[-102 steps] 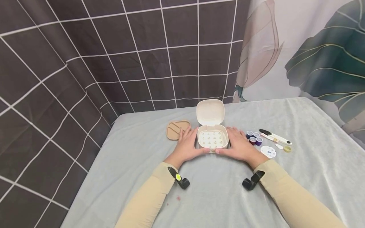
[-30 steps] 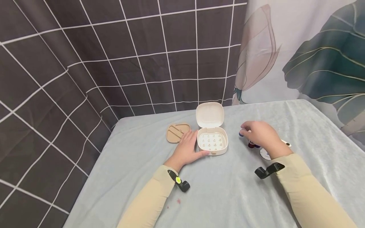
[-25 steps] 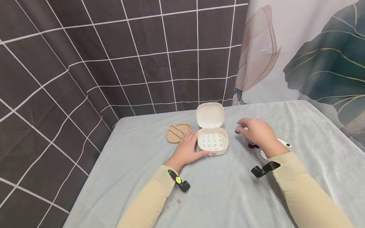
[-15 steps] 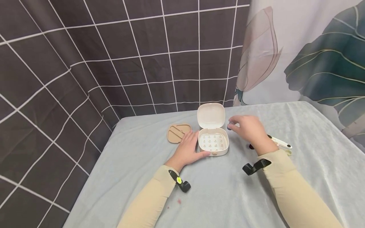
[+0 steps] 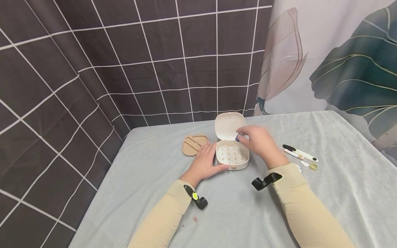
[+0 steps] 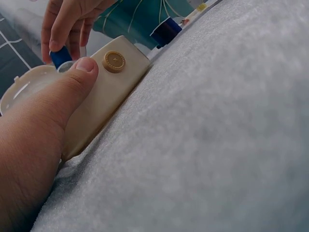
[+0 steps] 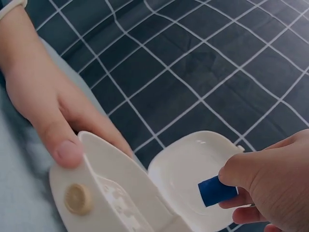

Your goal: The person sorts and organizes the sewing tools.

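Note:
A cream box (image 5: 238, 166) stands on the grey cloth with its lid (image 5: 227, 121) raised at the back. Its inside floor carries rows of small pegs. My left hand (image 5: 203, 161) rests along the box's left side, fingers extended and thumb on the front rim beside a tan round button (image 6: 114, 62). Over the back right part of the box, my right hand (image 5: 260, 140) pinches a blue thread spool (image 7: 216, 192) between thumb and fingers. In the right wrist view the spool overlaps the lid's inner face. The left wrist view shows the spool (image 6: 59, 58) just beyond my left thumb.
A tan divided tray (image 5: 188, 147) lies left of the box. To the right lie a black-and-white slim tool (image 5: 302, 155), a small white piece (image 5: 304, 164) and a yellowish ring (image 5: 313, 166). Another dark blue spool (image 6: 166, 32) stands on the cloth. A gridded curtain hangs behind.
My right hand left the box, took a blue thread spool from the group on the right and carried it left to above the box. The left hand stays at the box.

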`<action>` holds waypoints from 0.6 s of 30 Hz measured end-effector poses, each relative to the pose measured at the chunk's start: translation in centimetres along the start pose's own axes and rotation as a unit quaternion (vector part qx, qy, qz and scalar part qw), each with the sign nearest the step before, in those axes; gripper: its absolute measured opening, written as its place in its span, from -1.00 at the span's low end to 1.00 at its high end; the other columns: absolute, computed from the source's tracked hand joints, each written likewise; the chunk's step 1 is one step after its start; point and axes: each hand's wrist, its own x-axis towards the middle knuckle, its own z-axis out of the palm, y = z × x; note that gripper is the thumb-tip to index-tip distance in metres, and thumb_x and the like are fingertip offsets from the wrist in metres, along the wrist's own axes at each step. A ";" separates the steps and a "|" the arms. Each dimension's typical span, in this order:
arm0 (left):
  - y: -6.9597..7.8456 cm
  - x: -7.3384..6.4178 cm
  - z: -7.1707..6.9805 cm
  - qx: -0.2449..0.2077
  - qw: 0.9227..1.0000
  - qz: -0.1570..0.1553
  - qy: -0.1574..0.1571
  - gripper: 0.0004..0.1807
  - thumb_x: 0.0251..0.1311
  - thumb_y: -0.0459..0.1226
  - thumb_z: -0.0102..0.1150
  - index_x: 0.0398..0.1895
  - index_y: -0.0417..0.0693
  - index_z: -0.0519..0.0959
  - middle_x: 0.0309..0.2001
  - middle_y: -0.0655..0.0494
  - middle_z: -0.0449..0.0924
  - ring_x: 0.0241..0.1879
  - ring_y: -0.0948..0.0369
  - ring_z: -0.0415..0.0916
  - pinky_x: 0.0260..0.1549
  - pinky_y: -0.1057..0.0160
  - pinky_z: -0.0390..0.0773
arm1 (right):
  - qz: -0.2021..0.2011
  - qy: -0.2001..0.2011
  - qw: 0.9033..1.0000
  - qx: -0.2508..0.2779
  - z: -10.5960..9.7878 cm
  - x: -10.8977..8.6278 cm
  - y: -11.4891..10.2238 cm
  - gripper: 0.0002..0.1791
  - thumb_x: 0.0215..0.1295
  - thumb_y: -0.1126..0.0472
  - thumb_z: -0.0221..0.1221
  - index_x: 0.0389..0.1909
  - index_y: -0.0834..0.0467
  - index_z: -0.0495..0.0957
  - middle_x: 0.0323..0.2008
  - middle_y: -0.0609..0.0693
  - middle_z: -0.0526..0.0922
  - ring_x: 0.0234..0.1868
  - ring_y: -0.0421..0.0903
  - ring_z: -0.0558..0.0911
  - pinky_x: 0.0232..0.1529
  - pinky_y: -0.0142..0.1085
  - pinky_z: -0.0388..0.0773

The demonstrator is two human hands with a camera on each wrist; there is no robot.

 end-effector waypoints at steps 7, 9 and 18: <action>0.1 0.0 0.0 0.002 1.000 -0.006 -0.007 0.14 0.16 0.43 0.09 0.61 -0.05 0.04 0.56 -0.04 0.14 0.59 0.02 -0.11 0.56 0.10 -0.19 | 0.004 -0.020 1.000 0.002 1.6 0.3 -0.9 -0.69 0.36 0.16 0.26 0.02 0.24 0.69 -0.11 0.15 0.76 -0.01 0.18 0.69 0.09 0.10 0.55; 0.1 0.0 0.0 0.003 1.000 -0.006 -0.007 0.14 0.16 0.43 0.08 0.61 -0.06 0.05 0.56 -0.05 0.14 0.59 0.02 -0.11 0.56 0.10 -0.19 | 0.010 -0.022 1.000 0.007 2.0 0.5 -1.1 -0.68 0.36 0.14 0.28 0.02 0.24 0.68 -0.12 0.14 0.76 -0.03 0.17 0.69 0.08 0.09 0.55; 0.1 0.1 0.1 0.001 1.000 -0.001 -0.001 0.15 0.17 0.42 0.08 0.59 -0.15 0.06 0.55 -0.10 0.15 0.58 0.00 -0.08 0.56 0.08 -0.17 | 0.009 -0.003 1.000 0.006 3.8 1.1 -1.7 -0.72 0.30 0.11 0.35 -0.08 0.21 0.73 -0.21 0.08 0.77 -0.13 0.11 0.71 0.01 0.04 0.57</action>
